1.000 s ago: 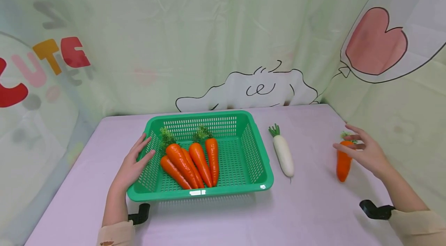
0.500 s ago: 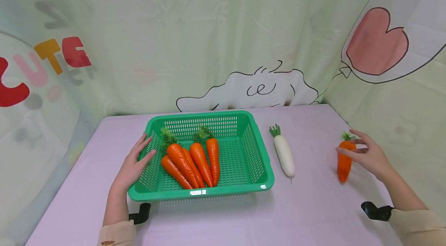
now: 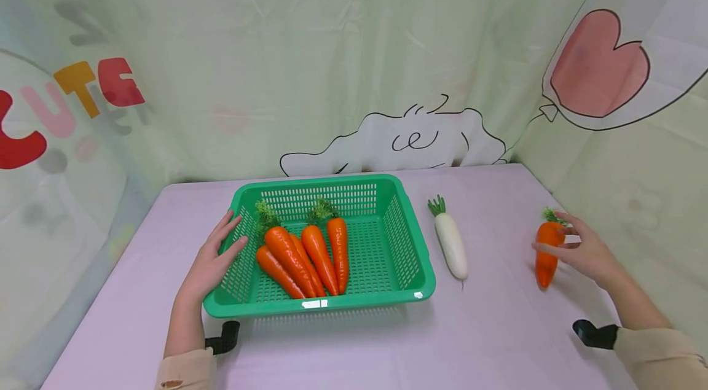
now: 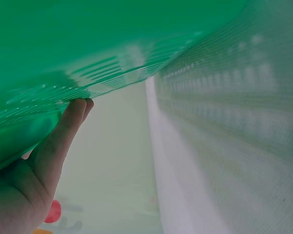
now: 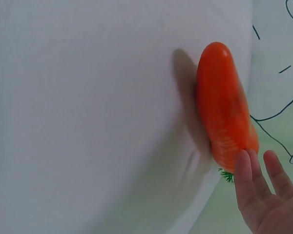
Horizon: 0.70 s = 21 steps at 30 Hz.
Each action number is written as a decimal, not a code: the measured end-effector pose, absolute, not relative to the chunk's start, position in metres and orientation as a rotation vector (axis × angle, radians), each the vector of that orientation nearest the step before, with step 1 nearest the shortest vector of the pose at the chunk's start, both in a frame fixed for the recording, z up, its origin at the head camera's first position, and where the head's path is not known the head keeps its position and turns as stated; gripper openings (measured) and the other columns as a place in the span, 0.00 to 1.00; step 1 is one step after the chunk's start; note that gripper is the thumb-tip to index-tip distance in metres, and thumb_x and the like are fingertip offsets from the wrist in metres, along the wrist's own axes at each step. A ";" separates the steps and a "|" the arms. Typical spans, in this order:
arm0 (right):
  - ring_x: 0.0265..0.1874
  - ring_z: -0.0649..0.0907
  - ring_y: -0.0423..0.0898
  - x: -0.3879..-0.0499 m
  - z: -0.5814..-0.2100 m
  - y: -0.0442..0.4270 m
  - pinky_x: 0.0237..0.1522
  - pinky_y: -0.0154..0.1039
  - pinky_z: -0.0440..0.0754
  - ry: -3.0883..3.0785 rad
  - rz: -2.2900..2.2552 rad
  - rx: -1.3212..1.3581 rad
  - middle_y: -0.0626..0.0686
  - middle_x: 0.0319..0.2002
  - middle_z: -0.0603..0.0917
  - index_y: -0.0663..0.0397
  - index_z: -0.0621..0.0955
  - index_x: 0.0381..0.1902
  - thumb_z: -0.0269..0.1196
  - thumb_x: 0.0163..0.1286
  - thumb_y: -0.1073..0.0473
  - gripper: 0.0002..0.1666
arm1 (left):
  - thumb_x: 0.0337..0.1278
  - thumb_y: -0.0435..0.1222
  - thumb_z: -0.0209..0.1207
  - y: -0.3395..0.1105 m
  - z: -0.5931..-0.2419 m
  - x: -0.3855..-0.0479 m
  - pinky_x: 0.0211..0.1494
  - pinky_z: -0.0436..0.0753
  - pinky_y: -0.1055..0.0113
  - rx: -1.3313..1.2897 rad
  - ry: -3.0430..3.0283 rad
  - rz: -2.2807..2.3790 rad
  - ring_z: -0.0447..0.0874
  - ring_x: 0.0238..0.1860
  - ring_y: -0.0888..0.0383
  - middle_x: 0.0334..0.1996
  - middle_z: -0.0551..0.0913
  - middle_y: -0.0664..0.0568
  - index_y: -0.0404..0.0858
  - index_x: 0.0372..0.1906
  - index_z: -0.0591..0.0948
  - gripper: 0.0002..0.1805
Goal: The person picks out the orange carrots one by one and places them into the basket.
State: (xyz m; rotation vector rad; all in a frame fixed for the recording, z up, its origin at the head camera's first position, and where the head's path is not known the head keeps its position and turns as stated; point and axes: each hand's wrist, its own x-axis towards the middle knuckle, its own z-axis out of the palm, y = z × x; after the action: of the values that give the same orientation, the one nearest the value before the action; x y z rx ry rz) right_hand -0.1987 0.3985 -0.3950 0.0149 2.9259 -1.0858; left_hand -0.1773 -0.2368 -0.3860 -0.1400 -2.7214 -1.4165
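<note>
A green plastic basket (image 3: 319,304) stands at the left of the table, with several orange carrots (image 3: 338,255) inside. My left hand (image 3: 206,264) touches its left side with fingers stretched out; in the left wrist view, fingertips (image 4: 77,105) meet the slotted wall. At the right lies one short, thick orange carrot (image 3: 547,261), its leafy end away from me. Over that thick end my right hand (image 3: 589,252) reaches with fairly straight fingers and the thumb across the carrot. The right wrist view shows fingertips overlapping the carrot's thick end (image 5: 227,112); firm contact cannot be judged.
Between the basket and the single carrot lies a white radish (image 3: 452,245) with green leaf stubs. A pale cloth covers the table (image 3: 332,356). Printed green sheets (image 3: 310,58) hang behind and at both sides. Each wrist carries a black mount (image 3: 594,333).
My right hand has come slightly lower and closer around the thick carrot, which has barely shifted. The left hand and the basket stay in place.
</note>
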 end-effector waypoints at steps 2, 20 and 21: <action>0.45 0.70 0.70 -0.199 -0.396 0.399 0.32 0.44 0.82 2.924 -1.085 0.019 0.78 0.55 0.58 0.68 0.46 0.69 0.61 0.62 0.48 0.51 | 0.65 0.45 0.49 -0.237 -0.386 -0.177 0.61 0.49 0.34 -0.140 -2.720 -1.416 0.40 0.70 0.43 0.72 0.45 0.51 0.39 0.69 0.58 0.31; 0.38 0.76 0.63 -0.201 -0.406 0.405 0.29 0.42 0.83 2.873 -1.022 0.091 0.80 0.53 0.57 0.70 0.45 0.68 0.63 0.60 0.45 0.55 | 0.65 0.47 0.49 -0.237 -0.386 -0.177 0.61 0.50 0.34 -0.144 -2.718 -1.411 0.40 0.70 0.43 0.72 0.45 0.50 0.38 0.69 0.59 0.32; 0.38 0.76 0.63 -0.201 -0.407 0.406 0.30 0.43 0.83 2.869 -1.011 0.100 0.80 0.53 0.57 0.71 0.45 0.68 0.63 0.59 0.44 0.56 | 0.65 0.47 0.49 -0.237 -0.386 -0.177 0.61 0.50 0.34 -0.144 -2.719 -1.411 0.40 0.70 0.43 0.72 0.45 0.50 0.38 0.69 0.59 0.32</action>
State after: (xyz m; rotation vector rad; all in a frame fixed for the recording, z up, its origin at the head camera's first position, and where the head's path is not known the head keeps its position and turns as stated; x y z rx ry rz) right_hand -0.2012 0.4056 -0.4071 0.0996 2.8686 -1.0111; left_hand -0.1768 -0.2367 -0.3862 -0.1440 -2.7186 -1.4106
